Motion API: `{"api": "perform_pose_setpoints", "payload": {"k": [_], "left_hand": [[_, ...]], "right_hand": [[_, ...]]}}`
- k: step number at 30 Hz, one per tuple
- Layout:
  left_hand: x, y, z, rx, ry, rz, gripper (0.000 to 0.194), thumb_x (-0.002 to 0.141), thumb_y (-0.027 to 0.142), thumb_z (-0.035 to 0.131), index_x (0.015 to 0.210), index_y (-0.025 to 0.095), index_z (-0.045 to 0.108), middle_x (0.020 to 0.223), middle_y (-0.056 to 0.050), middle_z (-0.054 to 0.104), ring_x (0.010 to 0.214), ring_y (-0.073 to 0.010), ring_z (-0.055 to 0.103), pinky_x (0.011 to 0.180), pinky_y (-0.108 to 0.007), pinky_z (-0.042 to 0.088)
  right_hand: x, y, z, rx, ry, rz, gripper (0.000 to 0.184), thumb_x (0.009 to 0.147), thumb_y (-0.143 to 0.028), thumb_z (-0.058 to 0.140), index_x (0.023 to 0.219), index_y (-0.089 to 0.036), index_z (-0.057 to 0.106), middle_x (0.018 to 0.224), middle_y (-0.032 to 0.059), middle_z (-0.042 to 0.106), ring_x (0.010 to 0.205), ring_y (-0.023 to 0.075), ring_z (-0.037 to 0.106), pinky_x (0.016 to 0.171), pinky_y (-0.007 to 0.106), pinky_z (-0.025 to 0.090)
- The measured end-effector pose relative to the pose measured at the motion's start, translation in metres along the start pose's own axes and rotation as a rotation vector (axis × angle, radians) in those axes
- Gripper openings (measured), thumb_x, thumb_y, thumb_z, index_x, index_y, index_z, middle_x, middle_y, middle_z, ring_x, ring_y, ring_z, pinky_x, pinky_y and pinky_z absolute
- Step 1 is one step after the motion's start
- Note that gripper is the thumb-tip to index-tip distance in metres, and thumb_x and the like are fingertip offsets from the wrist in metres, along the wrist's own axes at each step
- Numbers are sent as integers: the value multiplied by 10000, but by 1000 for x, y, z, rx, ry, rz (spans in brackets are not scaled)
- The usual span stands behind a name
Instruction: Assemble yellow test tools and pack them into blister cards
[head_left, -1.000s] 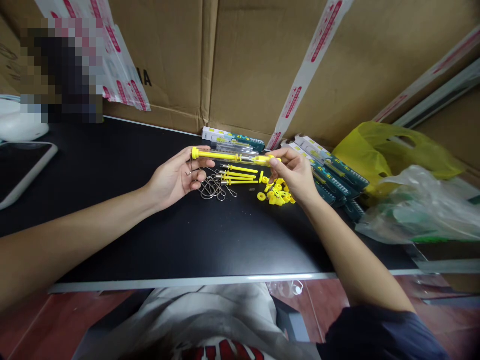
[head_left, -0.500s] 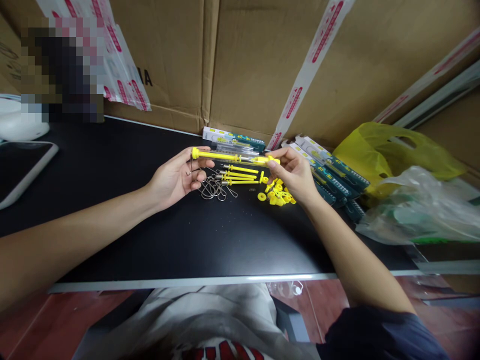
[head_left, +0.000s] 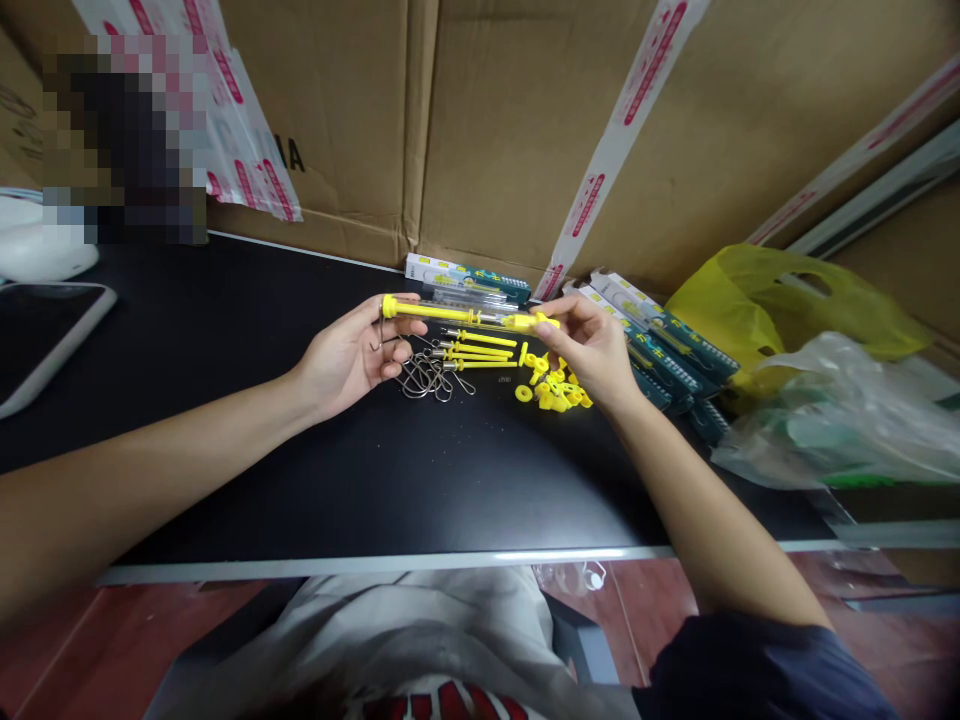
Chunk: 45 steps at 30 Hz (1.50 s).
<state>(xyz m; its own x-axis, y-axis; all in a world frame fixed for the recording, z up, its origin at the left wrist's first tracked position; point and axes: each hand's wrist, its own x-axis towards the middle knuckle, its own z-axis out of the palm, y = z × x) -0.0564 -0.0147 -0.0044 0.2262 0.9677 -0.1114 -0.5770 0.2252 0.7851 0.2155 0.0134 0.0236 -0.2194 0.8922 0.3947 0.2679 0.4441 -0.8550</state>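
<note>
A clear tubular spring scale with a yellow rod inside is held level between my hands, above the table. My left hand supports its left end, by a yellow cap with a metal hook hanging below; some fingers are curled behind the tube. At the other end, my right hand pinches the yellow end piece between thumb and fingers. Below lie several yellow rods with metal ends and a tangle of wire hooks. Small yellow plastic parts form a pile under my right hand.
Clear tubes lie behind, by a printed box. More printed boxes are stacked at right, beside a yellow bag and a clear bag. A tablet-like device sits left. Cardboard walls the back.
Both hands keep nearly the same place and hold on the spring scale. The scale has shifted very slightly to the left.
</note>
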Motion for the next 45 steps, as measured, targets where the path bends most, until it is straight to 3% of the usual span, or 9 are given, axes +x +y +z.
{"api": "perform_pose_setpoints", "payload": {"k": [4, 17, 27, 45], "left_hand": [[0, 0, 0, 5, 1, 2, 309, 999, 267, 343, 1076, 166, 624, 791, -36, 674, 489, -77, 538, 401, -159, 403], [-1, 1, 2, -26, 14, -8, 347, 1012, 286, 308, 1078, 156, 623, 772, -36, 678, 477, -77, 538, 395, -163, 400], [-2, 1, 2, 10, -22, 28, 323, 1006, 268, 324, 1092, 171, 619, 808, -38, 686, 498, -74, 546, 408, -160, 406], [-3, -1, 2, 14, -14, 27, 265, 985, 287, 406, 1082, 177, 627, 811, -39, 696, 492, -68, 528, 412, -165, 379]], "right_hand": [[1, 1, 1, 1, 7, -36, 335, 688, -464, 810, 871, -208, 694, 816, -8, 573, 549, 57, 505, 408, 187, 471], [0, 0, 2, 47, -13, -46, 320, 679, -428, 825, 868, -209, 688, 836, -2, 588, 569, 68, 522, 400, 187, 495], [0, 1, 2, 89, -35, 20, 327, 732, -465, 777, 881, -201, 653, 589, -44, 574, 457, 74, 528, 400, 209, 505], [0, -2, 3, 67, -34, 33, 344, 711, -495, 783, 868, -222, 645, 598, -52, 560, 441, 77, 524, 404, 231, 517]]}}
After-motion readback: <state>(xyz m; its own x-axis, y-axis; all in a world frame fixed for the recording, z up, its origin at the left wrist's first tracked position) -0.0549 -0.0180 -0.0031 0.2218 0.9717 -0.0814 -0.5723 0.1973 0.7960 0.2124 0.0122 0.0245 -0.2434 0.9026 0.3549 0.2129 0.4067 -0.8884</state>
